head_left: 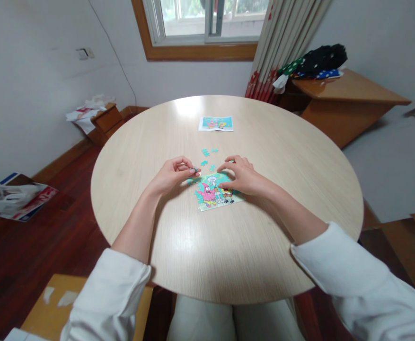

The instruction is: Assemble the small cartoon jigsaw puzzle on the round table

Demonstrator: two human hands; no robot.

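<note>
A partly built cartoon jigsaw puzzle (214,194) lies in the middle of a round light-wood table (179,255). My left hand (173,173) is curled at the puzzle's upper left corner, pinching a small teal puzzle piece (194,170) between thumb and fingers. My right hand (241,175) rests on the puzzle's upper right part, fingers bent and pressing down on it. Several loose teal pieces (207,156) lie just beyond the puzzle, between my hands. A printed reference picture (216,123) lies farther back on the table.
A wooden desk (349,94) with dark and polka-dot cloth (317,59) stands at the right by a curtain (285,42). A low cabinet with papers (93,113) is at the left wall. A plastic bag on a box (12,196) lies on the floor.
</note>
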